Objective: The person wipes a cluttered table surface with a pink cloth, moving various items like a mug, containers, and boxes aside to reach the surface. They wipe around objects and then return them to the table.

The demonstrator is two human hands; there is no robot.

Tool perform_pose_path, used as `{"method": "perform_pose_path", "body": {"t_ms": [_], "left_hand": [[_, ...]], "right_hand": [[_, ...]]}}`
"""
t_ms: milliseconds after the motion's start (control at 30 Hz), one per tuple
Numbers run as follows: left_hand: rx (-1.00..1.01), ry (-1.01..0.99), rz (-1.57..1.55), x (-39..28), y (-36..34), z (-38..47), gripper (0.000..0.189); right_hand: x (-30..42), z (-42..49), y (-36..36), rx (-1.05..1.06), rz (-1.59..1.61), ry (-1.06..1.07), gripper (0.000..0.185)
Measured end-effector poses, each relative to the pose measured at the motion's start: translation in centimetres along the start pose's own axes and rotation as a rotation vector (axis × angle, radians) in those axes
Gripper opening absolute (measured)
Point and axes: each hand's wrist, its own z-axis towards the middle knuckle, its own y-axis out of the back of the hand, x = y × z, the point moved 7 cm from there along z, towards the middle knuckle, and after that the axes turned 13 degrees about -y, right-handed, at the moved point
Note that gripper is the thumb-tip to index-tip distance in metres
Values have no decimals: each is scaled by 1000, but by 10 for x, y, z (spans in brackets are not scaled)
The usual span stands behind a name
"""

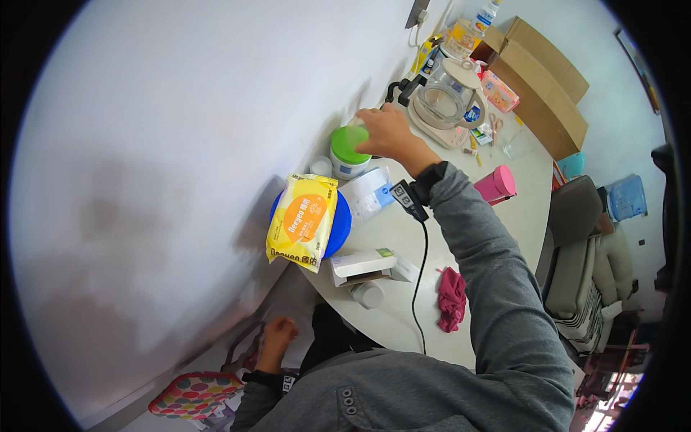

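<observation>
My right hand (390,134) reaches over a white jar with a green lid (346,147) near the wall. Its fingers are around a small translucent object (354,128), seen against the lid; its exact kind is unclear. Behind that hand stands a glass electric kettle (444,100) on a beige base. My left hand (279,330) hangs low beside my body, away from the table, with its fingers loosely curled. Nothing shows in it, but its palm is hidden. A yellow pack of wipes (302,221) rests on a round blue lid (339,229).
On the white table (399,318) are a cardboard box (534,97), a pink cup (496,183), a crumpled magenta cloth (452,299), an opened white carton (361,264) and a white bottle (368,295). A black cable (414,291) runs from my right wrist. A dotted cushion (194,394) lies lower left.
</observation>
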Motion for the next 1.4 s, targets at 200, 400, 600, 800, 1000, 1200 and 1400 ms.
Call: {"method": "perform_pose_path", "body": {"t_ms": [200,400,600,800,1000,1200,1400], "left_hand": [[-41,-56,-105,1,14,4,13],[-9,-5,-73,13,17,6,11],[47,-55,-65,-2,4,15,12],[184,22,33,-14,-25,26,13],[228,15,133,-25,-61,30,15],[281,45,219,-23,-95,14,18],[332,-4,253,-24,-121,-6,20]], "right_hand": [[15,15,-35,172,-7,-38,67],[4,25,-58,185,271,6,78],[7,3,-23,-167,215,20,82],[-26,-101,48,-181,481,44,61],[-246,-291,51,-521,441,-599,42],[-399,-515,-51,-44,183,-1434,42],[-385,-554,-121,-129,1117,-1709,44]]}}
